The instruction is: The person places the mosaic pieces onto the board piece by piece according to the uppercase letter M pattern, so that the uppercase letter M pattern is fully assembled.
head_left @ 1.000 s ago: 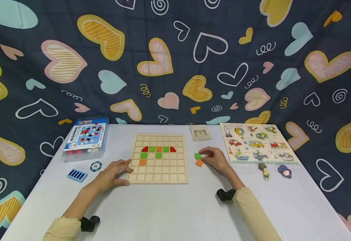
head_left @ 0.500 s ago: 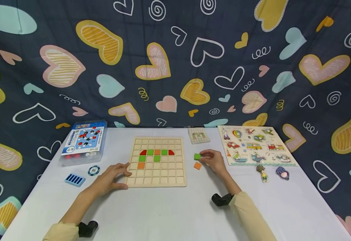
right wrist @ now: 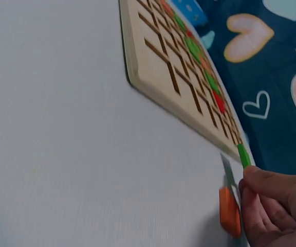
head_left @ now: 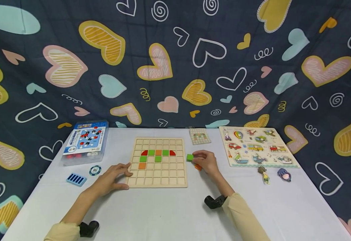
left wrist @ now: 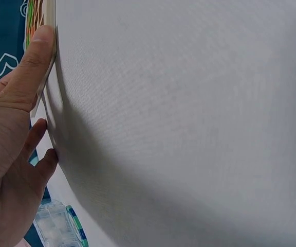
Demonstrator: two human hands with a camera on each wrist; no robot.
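My right hand [head_left: 206,161] pinches a green square tile [head_left: 189,157] by its edge, just right of the wooden grid board [head_left: 165,181]. In the right wrist view the green tile [right wrist: 244,155] stands out past the thumb and fingertips, above the white tabletop. An orange square tile [right wrist: 229,212] lies below those fingers, partly covered by the hand in the head view. Red, green and orange tiles sit in the board's middle and left cells. My left hand [head_left: 110,179] rests at the board's left edge, thumb at the near corner and fingers spread along the side.
A small pattern card [head_left: 200,136] lies behind the right hand. To its right are a vehicle puzzle board [head_left: 246,157] and two small figurines [head_left: 265,176]. On the left stand a clear plastic box [head_left: 86,142], a poker chip [head_left: 95,170] and a blue slotted piece [head_left: 76,179].
My right hand has moved left toward the board with the green tile, now passing over the orange tile. The left hand stays at the board's edge. The head view has shifted slightly.
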